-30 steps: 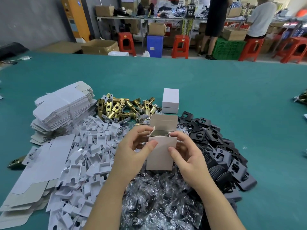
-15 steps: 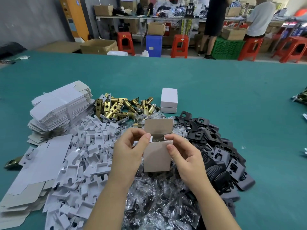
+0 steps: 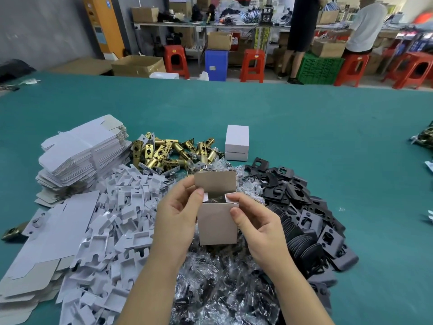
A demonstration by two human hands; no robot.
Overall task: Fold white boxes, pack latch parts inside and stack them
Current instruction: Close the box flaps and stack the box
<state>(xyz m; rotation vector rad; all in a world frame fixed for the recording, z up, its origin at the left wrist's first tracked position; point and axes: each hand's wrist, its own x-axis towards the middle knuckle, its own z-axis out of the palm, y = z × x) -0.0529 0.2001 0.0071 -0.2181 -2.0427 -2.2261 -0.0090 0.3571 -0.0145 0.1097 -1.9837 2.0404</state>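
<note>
Step in hand looks like closing a packed box: left hand (image 3: pixel 175 216) and right hand (image 3: pixel 255 228) both grip the upright white box (image 3: pixel 216 225) above the bench (image 3: pixel 304 137), side flaps pinched inward, lid flap (image 3: pixel 215 181) raised; next, tuck lid down.

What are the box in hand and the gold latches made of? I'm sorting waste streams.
The box looks like thin paperboard, matte and grey-brown on the faces shown: its lid flap creases cleanly. The gold latches look like metal with a shiny brass-coloured finish, judging by glints; solid brass or plating cannot be told.
</note>
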